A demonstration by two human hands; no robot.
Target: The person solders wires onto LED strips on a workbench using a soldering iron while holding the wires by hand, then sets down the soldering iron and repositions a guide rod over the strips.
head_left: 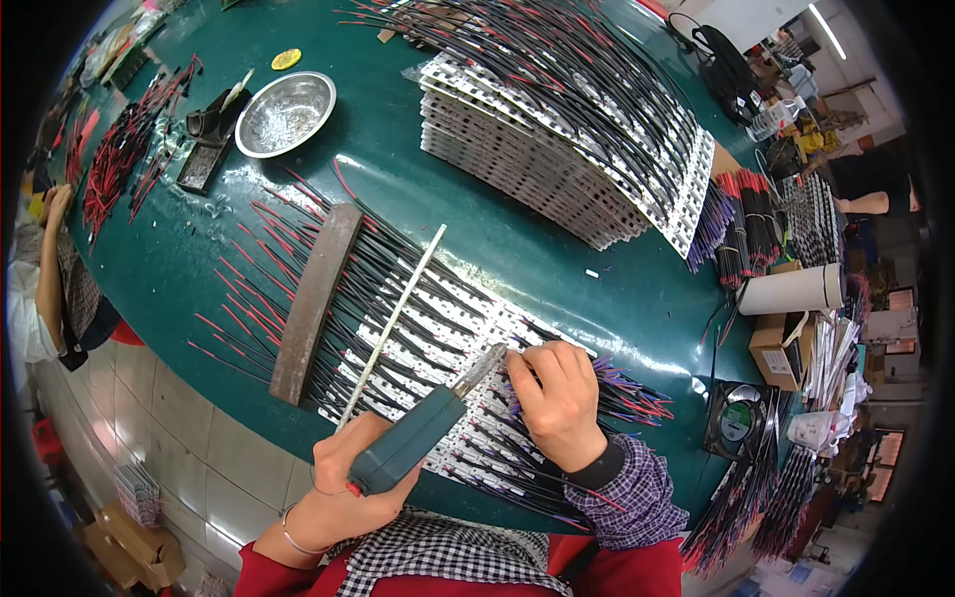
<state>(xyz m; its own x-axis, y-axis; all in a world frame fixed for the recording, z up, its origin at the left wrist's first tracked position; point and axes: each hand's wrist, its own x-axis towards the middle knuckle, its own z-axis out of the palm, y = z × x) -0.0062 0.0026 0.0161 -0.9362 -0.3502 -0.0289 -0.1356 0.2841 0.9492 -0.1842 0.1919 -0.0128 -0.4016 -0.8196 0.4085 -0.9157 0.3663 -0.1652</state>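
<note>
My left hand [353,478] is wrapped around the dark green handle of a soldering iron [413,438]. Its grey metal nose points up and right, over a white board panel [423,318]. Beside that tip, my right hand [557,398] has thumb and forefinger drawn together low over the panel; what they pinch is hidden. Black wires with red ends [249,289] fan out leftward from the panel, and purple, red and black wires [632,393] come out past my right hand. A brown bar [316,303] and a thin pale strip [398,308] lie across the black wires.
A tall stack of white panels [527,159] topped with wires stands at the back. Farther left are a metal bowl [286,114], a small dark stand [204,149] and loose red-black wires [124,164]. At right sit a fan [736,423] and wire bundles [751,224]. Another person's arm [52,259] shows far left.
</note>
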